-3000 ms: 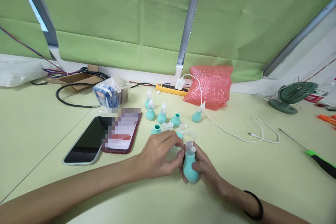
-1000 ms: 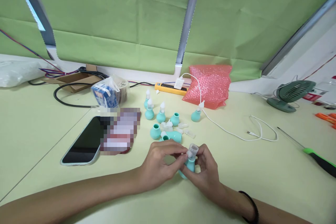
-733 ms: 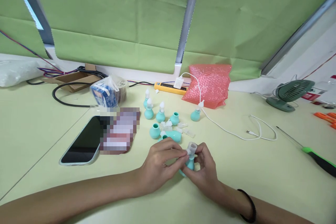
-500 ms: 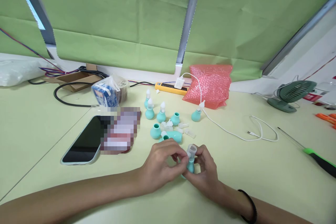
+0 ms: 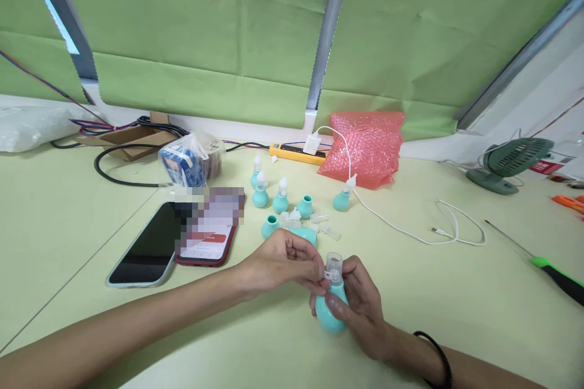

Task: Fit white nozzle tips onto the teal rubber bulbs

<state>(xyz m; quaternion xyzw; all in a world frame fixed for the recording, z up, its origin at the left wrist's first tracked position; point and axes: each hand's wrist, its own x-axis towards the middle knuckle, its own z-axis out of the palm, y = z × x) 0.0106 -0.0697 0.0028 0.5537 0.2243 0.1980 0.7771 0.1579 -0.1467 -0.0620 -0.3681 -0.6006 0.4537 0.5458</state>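
My right hand (image 5: 362, 310) is wrapped round a teal squeeze bulb (image 5: 331, 316), tilted slightly with its neck up. A clear plastic tube (image 5: 334, 262) stands in the bulb's neck. With thumb and fingers, my left hand (image 5: 292, 264) pinches a small clear tab (image 5: 328, 275) at the tube's side, low near the neck. Whether the tab is joined to the tube I cannot tell. Just beyond my left hand lie another teal bulb (image 5: 270, 228) with an open neck and loose clear plastic pieces (image 5: 292, 217).
Further back stand several bulbs with clear nozzles, one being the bulb (image 5: 341, 200) at right. Two phones (image 5: 141, 249) lie left. Behind are a yellow power strip (image 5: 296, 153) and pink bubble wrap (image 5: 365, 149). A white cable (image 5: 401, 230), screwdriver (image 5: 556, 276) and green fan (image 5: 515, 161) are right.
The held bulb has tipped so its round body now shows below my fingers. My left hand has drawn slightly to the side, and the small clear tab has come into view.
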